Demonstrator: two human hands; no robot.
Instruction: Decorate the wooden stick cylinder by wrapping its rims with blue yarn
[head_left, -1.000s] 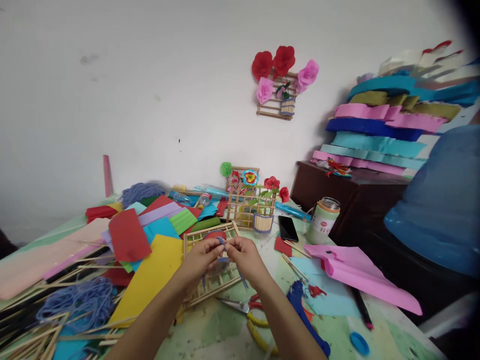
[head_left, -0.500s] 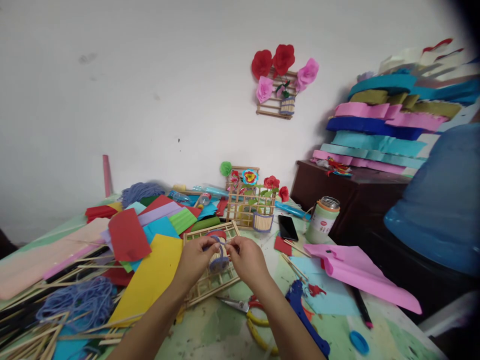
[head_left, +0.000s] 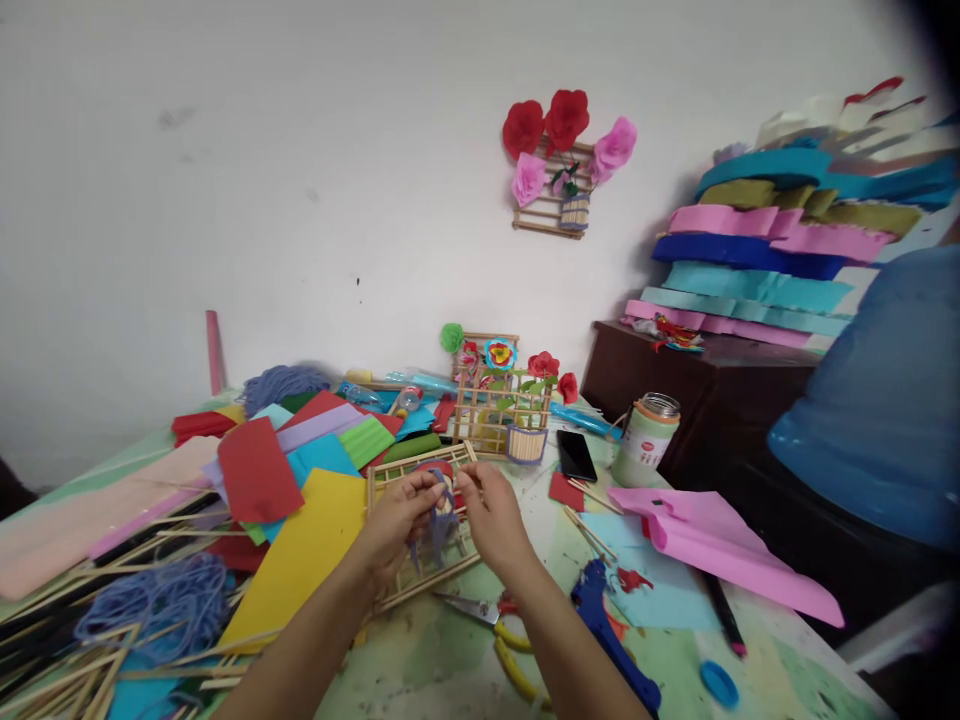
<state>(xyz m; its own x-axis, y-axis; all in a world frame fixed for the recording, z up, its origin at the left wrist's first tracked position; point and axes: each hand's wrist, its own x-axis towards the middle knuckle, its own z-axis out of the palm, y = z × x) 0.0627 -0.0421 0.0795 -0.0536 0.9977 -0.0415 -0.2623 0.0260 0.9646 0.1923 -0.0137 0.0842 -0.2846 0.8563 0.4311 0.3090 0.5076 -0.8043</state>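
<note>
My left hand (head_left: 396, 520) and my right hand (head_left: 491, 515) are close together over a wooden stick lattice frame (head_left: 420, 570) lying on the table. Both pinch strands of blue-purple yarn (head_left: 437, 528) wound about a small stick basket on the frame; the yarn hangs down between my fingers. A red piece shows just behind my fingertips. Yellow paper (head_left: 300, 555) lies to the left of my left wrist.
Scissors (head_left: 499, 615) and a blue glue gun (head_left: 611, 630) lie near my right forearm. Coloured paper sheets, loose sticks and a yarn heap (head_left: 154, 600) cover the left. A finished flower frame (head_left: 499, 405), phone (head_left: 575, 456), jar (head_left: 645, 440) and pink paper (head_left: 712, 545) lie beyond.
My hands have shifted slightly up and apart again; the yarn now hangs looser in front of the little basket, which was more plainly seen half a second ago.
</note>
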